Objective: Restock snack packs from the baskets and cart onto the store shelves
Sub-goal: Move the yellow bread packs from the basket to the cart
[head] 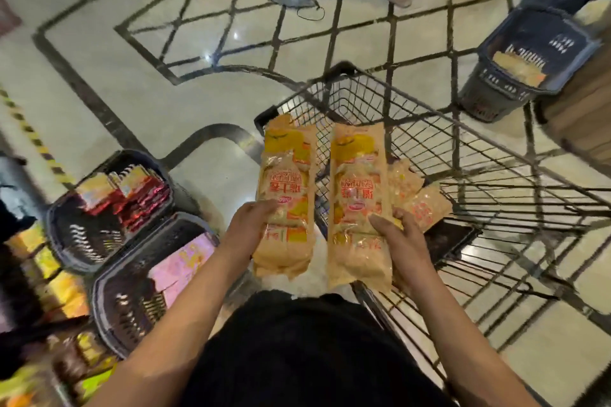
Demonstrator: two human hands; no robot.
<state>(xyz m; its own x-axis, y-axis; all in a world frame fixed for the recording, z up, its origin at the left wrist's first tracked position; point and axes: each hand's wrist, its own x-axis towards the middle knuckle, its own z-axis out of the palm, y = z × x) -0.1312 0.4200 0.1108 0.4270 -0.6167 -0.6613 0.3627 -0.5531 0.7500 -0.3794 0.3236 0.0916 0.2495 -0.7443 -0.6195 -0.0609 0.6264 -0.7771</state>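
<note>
I grip one orange snack pack point(287, 195) in my left hand point(253, 225) and another pack point(358, 201) in my right hand point(401, 241), lifted above the cart point(496, 175) for shelving.

The wire cart point(429, 158) stood directly before the person. Two long snack packs point(287, 195) point(358, 205) were held side by side over its near left corner, with more packs point(420, 201) lying inside it just to their right. Left of the cart, two baskets point(66, 235) point(109, 307) sat on the floor. A third basket point(529, 59) stood beyond the cart's far right side.
</note>
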